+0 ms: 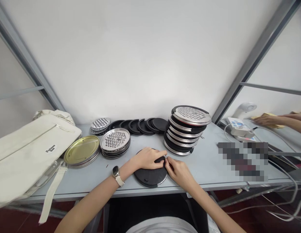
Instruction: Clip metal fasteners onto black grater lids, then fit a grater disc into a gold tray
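A round black disc (pixel 150 177) with a thin shiny rim lies flat near the table's front edge. My left hand (pixel 150 158), with a watch on its wrist, rests on top of the disc, its fingers bent over the upper right part. Against the disc's right edge my right hand (pixel 177 169) pinches with thumb and forefinger at a small shiny piece too small to make out. Behind to the right stands a tall stack of metal grater discs with black rims (pixel 191 115). A shorter stack of grater discs (pixel 115 140) is left of my hands.
Gold-coloured discs (pixel 82 149) are stacked beside a cream bag (pixel 31 152) at the left. Black rings (pixel 134 126) and small grater discs (pixel 100 123) line the wall. Rightward are a white box (pixel 237 127), cables and another person's hands (pixel 269 120).
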Demonstrator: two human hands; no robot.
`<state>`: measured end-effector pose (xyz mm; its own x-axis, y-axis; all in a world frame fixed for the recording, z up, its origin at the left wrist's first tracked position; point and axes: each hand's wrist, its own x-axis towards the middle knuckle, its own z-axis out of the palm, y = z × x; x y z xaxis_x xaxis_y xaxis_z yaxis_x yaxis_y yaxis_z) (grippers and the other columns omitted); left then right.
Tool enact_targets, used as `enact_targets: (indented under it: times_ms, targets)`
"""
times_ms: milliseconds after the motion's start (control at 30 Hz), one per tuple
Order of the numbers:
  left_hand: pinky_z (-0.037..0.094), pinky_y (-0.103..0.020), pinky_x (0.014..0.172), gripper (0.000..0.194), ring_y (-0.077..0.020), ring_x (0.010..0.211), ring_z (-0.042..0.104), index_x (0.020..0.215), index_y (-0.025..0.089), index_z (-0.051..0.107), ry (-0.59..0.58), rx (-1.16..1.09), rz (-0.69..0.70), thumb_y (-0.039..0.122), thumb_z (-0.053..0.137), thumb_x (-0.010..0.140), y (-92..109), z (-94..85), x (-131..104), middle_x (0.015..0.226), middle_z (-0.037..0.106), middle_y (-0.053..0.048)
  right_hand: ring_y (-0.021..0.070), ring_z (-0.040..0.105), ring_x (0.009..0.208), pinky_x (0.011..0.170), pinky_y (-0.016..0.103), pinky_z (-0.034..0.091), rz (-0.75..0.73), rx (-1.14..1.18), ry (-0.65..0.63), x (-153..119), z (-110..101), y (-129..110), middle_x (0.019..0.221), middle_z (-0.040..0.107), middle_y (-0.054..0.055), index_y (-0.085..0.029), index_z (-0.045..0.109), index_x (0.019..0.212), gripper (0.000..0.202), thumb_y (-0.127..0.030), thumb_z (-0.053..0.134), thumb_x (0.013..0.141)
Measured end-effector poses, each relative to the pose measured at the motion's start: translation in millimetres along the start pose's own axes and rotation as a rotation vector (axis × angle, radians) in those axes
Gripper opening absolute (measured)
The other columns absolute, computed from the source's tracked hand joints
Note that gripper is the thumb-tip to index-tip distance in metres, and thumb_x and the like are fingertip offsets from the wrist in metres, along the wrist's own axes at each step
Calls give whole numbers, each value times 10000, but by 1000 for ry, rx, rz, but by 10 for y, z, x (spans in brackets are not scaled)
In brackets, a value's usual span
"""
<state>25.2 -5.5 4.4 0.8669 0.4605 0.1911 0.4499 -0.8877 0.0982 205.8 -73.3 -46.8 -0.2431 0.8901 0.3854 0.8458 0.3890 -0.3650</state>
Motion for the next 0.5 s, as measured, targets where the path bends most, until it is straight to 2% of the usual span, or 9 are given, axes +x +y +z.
enact_targets:
  times_ms: [500]
  targets:
    - [338, -275, 572, 137, -175, 682, 635, 967, 226, 538, 20, 35, 24, 314, 476, 883, -13, 22, -9, 821, 688, -6, 203, 653, 565, 524, 283, 331, 1, -46, -41, -1, 0, 13, 657, 676, 64, -166, 553, 857, 339, -240, 254, 998]
